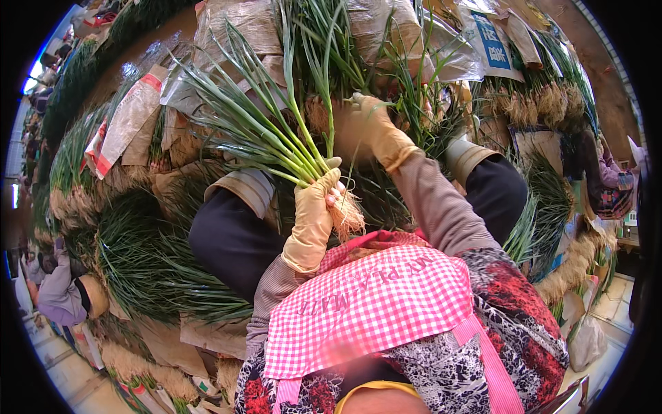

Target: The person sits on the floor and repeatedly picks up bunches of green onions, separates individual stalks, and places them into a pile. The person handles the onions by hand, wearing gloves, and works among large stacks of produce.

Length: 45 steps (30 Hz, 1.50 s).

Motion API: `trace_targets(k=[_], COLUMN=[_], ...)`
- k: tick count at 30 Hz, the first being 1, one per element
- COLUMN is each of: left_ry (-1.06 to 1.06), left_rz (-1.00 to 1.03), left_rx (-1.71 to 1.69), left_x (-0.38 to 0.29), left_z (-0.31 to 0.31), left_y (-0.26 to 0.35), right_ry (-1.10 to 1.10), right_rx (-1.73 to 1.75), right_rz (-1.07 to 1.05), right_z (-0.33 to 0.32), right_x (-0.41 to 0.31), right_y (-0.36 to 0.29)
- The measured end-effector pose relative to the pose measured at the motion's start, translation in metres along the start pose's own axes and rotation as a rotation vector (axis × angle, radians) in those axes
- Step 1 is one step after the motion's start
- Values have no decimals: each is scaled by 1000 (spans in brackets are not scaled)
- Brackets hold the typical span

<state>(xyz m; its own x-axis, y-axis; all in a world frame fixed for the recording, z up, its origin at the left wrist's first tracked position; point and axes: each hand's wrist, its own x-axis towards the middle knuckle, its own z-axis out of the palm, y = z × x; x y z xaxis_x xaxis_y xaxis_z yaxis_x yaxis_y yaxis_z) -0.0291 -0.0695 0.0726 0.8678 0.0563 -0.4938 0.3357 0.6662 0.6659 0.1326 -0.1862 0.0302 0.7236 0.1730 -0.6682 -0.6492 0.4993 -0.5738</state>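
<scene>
My left hand [313,217], in a pale rubber glove, grips a small bunch of spring onions [279,139] just above their whitish bulbs. Their green leaves fan out up and to the left, and the stringy roots [347,215] hang toward the apron on my chest. My right hand [380,127], gloved the same way, is raised beyond the bunch, near a pile of spring onions [331,46]. Its fingers are bent and partly blurred, so whether something thin is between them is unclear. Loose green stalks [419,103] lie just right of it.
Large heaps of spring onions [139,248] lie left of my knees, with more bundles [543,103] at the upper right. Woven sacks [129,119] cover some bundles. Other people are nearby, one at the left [67,295] and one at the far right [613,176].
</scene>
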Motion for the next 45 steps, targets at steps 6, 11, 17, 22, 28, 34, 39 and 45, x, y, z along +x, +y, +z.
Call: trace_targets(k=[6,11,17,22,28,34,39,45], left_ry=[-129,-199,-323,-456,-541,-394,-475,-235], left_rz=[46,40,-13,78,169,76,239,25], left_rx=[-161,-137,-347,-563,-487,-546,-482,-329], left_x=[5,12,3,2,8,6,10,22], left_z=[-20,-26,-31,-29,-30,-50,-42,-37], left_y=[27,20,34,52,51,67,61,50], right_ry=[-647,-462,-702,258,117,-345,106,226], right_rx=[-1669,-890,-1070,-1362,-1458,-1453,-1487,-2027], right_rz=[268,-179,-140,-982,-1009,-867,-852,-739], right_z=[-47,-38,14,-20,-17,-33,-52,-18], right_x=[-83,-62,-47,-14,-1,-85,-23,7], right_y=[15,12,-1,-38,-77,-43,-19,-46])
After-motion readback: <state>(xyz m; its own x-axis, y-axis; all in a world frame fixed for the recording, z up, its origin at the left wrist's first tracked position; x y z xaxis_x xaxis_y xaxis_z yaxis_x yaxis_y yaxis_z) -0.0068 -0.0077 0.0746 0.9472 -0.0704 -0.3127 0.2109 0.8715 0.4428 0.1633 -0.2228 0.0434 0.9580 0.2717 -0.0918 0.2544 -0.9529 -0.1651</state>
